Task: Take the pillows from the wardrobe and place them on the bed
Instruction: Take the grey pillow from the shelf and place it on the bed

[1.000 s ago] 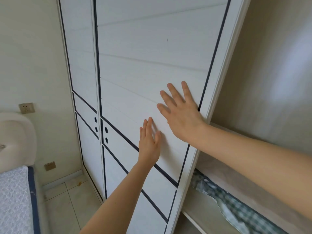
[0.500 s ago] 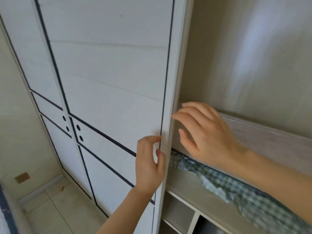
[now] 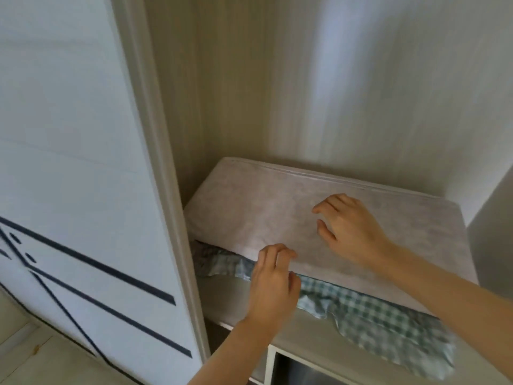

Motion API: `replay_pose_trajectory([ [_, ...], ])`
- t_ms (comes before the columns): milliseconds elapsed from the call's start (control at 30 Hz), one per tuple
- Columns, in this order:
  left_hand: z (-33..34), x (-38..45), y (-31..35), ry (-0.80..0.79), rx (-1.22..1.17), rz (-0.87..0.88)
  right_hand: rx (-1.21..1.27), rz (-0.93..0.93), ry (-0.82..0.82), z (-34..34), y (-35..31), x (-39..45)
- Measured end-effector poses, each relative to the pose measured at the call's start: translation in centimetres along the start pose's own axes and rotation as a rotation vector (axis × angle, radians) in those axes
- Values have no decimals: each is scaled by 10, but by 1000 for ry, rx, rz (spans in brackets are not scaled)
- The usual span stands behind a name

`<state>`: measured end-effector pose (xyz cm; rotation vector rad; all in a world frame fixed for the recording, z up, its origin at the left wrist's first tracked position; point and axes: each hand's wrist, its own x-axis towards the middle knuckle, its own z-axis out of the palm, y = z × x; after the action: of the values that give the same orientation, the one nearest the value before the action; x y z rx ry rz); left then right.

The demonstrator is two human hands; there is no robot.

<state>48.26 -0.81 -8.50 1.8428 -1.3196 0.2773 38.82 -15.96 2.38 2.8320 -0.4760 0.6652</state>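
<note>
A flat pale grey pillow [image 3: 249,212] lies on a shelf [image 3: 238,298] inside the open wardrobe, on top of a green-checked pillow [image 3: 374,309] whose frilled edge spills forward. My left hand [image 3: 272,287] is at the grey pillow's front edge, with the fingers curled over the edge and the thumb under it. My right hand [image 3: 349,229] is on the pillow's top face with its fingers bent and loose, gripping nothing. The bed is out of view.
The white sliding door [image 3: 69,162] with dark stripes stands pushed to the left. Its frame [image 3: 163,190] is right beside the pillow's left end. A lower compartment [image 3: 299,368] opens under the shelf. Pale floor tiles [image 3: 25,357] show at bottom left.
The door has slid left and the wardrobe is open. Both hands have left the door's edge and reached in to the grey pillow. The view has swung right, into the shelf.
</note>
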Motion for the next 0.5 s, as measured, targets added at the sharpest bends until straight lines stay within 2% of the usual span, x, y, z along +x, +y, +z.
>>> replay_pose_trajectory([
  [167,52,27,-9,-33,182,-202,-12,54,-83,35,57,21],
  [300,88,37,-16,-76,229,-425,-8,82,-116,65,92,50],
  [500,108,34,-18,143,227,-560,12,119,-148,106,130,87],
])
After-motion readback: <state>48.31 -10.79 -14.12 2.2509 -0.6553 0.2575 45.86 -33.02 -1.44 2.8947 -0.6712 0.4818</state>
